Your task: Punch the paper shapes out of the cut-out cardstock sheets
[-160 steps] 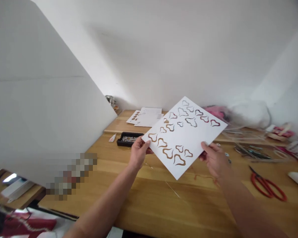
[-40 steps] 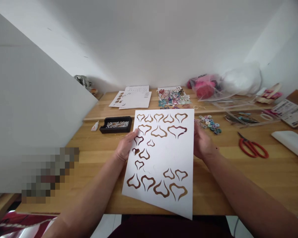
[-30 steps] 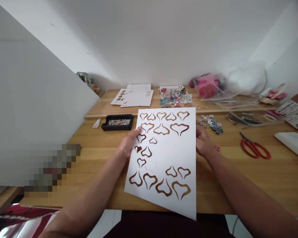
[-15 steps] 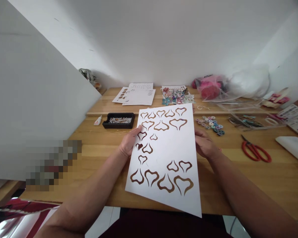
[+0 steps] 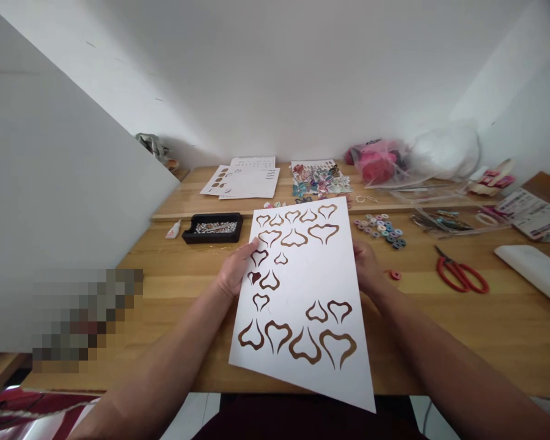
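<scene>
- White sheet printed with brown heart-like outlines is held tilted above the wooden table, between the two hands, one near corner overlapping the table's front edge in view.
- Left hand pinches its left edge, thumb on the printed face.
- Right hand meets the right edge; its fingers are hidden behind, so I cannot tell how they close.
- Red ring lies just beside the right wrist.
- Red-handled scissors lie farther right.
</scene>
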The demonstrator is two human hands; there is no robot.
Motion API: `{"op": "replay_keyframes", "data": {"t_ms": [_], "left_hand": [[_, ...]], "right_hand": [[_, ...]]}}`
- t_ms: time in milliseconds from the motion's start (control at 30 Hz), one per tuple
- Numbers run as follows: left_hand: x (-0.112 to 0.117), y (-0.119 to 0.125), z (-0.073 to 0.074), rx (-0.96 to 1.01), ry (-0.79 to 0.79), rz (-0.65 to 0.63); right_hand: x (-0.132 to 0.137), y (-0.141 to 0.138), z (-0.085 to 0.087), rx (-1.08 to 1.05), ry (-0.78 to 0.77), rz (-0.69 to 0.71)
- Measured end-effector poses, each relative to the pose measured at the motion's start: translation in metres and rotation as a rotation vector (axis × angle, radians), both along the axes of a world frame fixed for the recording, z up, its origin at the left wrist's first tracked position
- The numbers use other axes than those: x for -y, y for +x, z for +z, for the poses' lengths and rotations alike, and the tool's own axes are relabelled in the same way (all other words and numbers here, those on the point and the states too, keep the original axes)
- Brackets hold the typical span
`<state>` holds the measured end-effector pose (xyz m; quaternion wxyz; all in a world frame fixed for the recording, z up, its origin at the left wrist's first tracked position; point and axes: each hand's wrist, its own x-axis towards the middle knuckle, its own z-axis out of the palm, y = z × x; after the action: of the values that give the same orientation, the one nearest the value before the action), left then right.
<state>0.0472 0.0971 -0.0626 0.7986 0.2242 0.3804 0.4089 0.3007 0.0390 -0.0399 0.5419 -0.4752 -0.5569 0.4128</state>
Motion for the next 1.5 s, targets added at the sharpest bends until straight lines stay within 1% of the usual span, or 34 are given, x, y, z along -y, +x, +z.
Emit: {"op": "replay_keyframes", "data": {"t_ms": [267, 400, 500, 633, 767, 833, 933, 1033, 1100, 1133, 1233, 1333, 1400, 1433, 1500], "left_hand": [[0.002, 0.000, 0.000, -0.012, 0.005, -0.027], [0.003, 0.000, 0.002, -0.022, 0.015, -0.044], [0.004, 0.000, 0.005, -0.041, 0.015, -0.041], [0.004, 0.001, 0.007, -0.039, 0.048, -0.033], [-0.001, -0.006, 0.009, -0.074, 0.057, 0.028], [-0.006, -0.012, 0.010, -0.056, 0.033, 0.045], [-0.015, -0.023, 0.013, 0.030, 0.066, 0.078], [-0.021, -0.029, 0.016, 0.087, 0.104, 0.131], [-0.022, -0.029, 0.018, 0.091, 0.095, 0.161], [-0.022, -0.029, 0.019, 0.088, 0.087, 0.170], [-0.019, -0.026, 0.022, 0.072, 0.051, 0.163], [-0.016, -0.022, 0.023, 0.052, 0.011, 0.127], [-0.015, -0.021, 0.023, 0.037, -0.003, 0.119], [-0.014, -0.020, 0.022, 0.029, -0.005, 0.120], [-0.013, -0.018, 0.021, 0.015, -0.009, 0.121]], "right_hand": [[0.003, 0.002, -0.001, 0.156, 0.132, -0.101], [0.002, 0.000, -0.003, 0.103, 0.169, -0.066], [0.002, 0.000, -0.007, 0.121, 0.252, -0.076], [0.000, 0.005, -0.010, 0.260, 0.371, -0.136], [-0.005, 0.017, -0.004, 0.437, 0.497, -0.204], [-0.011, 0.026, -0.002, 0.530, 0.520, -0.249], [-0.020, 0.043, -0.003, 0.624, 0.490, -0.331], [-0.027, 0.060, -0.009, 0.697, 0.350, -0.383], [-0.031, 0.068, -0.014, 0.764, 0.256, -0.360], [-0.032, 0.071, -0.017, 0.804, 0.238, -0.345], [-0.033, 0.074, -0.023, 0.939, 0.261, -0.299], [-0.029, 0.071, -0.021, 1.041, 0.221, -0.178], [-0.024, 0.065, -0.014, 1.023, 0.167, -0.124], [-0.022, 0.062, -0.011, 0.970, 0.143, -0.121], [-0.018, 0.053, -0.004, 0.764, 0.086, -0.117]]}}
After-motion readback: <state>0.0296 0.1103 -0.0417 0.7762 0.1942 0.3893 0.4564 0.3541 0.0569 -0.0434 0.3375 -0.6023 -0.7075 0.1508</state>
